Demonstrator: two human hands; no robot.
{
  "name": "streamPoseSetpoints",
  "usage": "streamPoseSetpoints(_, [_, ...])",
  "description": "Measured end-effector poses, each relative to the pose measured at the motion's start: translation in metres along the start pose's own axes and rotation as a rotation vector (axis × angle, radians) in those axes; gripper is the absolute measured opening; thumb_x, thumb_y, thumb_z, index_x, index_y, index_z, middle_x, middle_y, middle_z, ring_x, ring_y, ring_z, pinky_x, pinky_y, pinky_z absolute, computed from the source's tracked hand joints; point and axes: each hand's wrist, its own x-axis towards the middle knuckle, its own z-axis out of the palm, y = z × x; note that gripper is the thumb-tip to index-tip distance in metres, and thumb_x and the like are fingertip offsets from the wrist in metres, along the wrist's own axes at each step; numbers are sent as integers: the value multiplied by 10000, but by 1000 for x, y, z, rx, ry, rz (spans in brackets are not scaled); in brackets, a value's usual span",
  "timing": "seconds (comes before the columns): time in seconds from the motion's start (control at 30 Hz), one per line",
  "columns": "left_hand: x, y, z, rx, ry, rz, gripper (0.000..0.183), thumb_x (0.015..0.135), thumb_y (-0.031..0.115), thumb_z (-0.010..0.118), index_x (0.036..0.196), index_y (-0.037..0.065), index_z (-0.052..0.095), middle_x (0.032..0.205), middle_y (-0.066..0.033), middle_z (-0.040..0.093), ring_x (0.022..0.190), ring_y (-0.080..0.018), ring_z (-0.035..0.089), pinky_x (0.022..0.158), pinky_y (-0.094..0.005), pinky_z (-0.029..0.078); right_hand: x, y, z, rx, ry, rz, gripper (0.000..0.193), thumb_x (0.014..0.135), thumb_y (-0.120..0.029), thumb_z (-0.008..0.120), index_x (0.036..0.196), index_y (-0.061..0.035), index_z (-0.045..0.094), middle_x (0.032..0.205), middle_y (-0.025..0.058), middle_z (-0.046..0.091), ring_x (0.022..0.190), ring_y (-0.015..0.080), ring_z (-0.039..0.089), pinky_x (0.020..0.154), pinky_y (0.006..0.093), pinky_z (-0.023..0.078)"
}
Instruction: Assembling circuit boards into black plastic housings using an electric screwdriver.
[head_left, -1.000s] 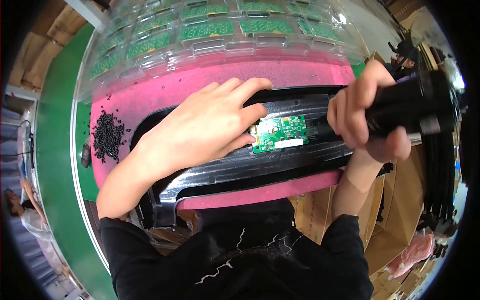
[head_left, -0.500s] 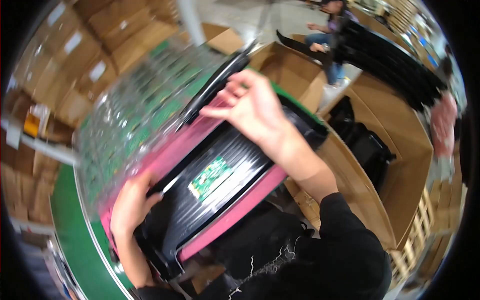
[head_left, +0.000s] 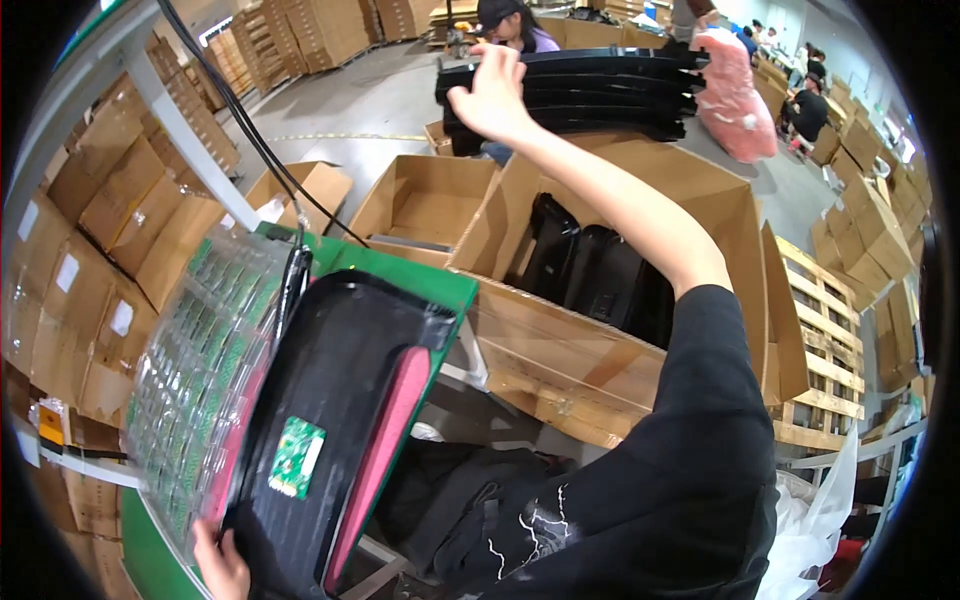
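A long black plastic panel [head_left: 320, 380] lies on a pink foam pad [head_left: 400, 400] on the green worktable [head_left: 445, 290]. On the panel sits a small green circuit board [head_left: 297, 458]. My left hand [head_left: 222, 568] is by the panel's near left edge, open, its fingers partly cut off by the picture's edge. My right arm reaches far out over a cardboard box. The right hand [head_left: 495, 98] is open, thumb and fingers apart, at the left end of a stack of black panels [head_left: 600, 90]; whether it touches them is hard to tell.
Clear plastic trays of circuit boards [head_left: 205, 365] lie left of the panel. A slim dark tool [head_left: 291, 285] hangs there on a black cord. The large cardboard box [head_left: 570, 345] at right holds black plastic parts [head_left: 600, 275]. A person [head_left: 515, 30] is beyond the stack.
My right hand has gone from above the panel on the table out to the stack of black panels. The view has swung right. My left hand stays beside the panel on the table.
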Motion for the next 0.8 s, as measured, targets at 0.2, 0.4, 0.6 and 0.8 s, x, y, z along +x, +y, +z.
streamPoseSetpoints(0.2, [-116, 4, -3, -107, 740, -142, 380, 912, 139, 653, 1223, -39, 527, 1094, -201, 621, 931, -312, 619, 899, -401, 485, 38, 126, -51, -594, 80, -211, 626, 770, -131, 615, 1334, -2, 378, 1245, 172, 528, 1221, 334, 485, 1032, 485, 382])
streamPoseSetpoints(0.4, [-223, -33, 10, -209, 1151, -458, 273, 908, 168, 690, 1088, -31, 642, 1019, -163, 639, 925, -284, 611, 852, -403, 499, 53, 151, -71, -806, -346, -315, 537, 856, -136, 571, 1364, -69, 411, 1215, 146, 577, 1184, 297, 539, 1026, 501, 359])
streamPoseSetpoints(0.6, [-272, -55, 2, -1153, 1433, -393, 140, 772, 205, 683, 840, 83, 688, 944, -126, 615, 869, -266, 583, 717, -391, 499, 60, 162, -74, -979, -119, -661, 171, 882, -156, 510, 1013, -114, 612, 979, 23, 619, 996, 180, 610, 835, 377, 446])
streamPoseSetpoints(0.8, [-250, -58, -25, -1484, 1360, -384, 339, 796, 190, 783, 1043, 17, 628, 1002, -117, 639, 875, -242, 564, 691, -310, 454, 71, 129, -103, -981, -158, -575, 589, 639, -79, 760, 1184, -96, 536, 1089, 58, 570, 1116, 219, 551, 879, 390, 440])
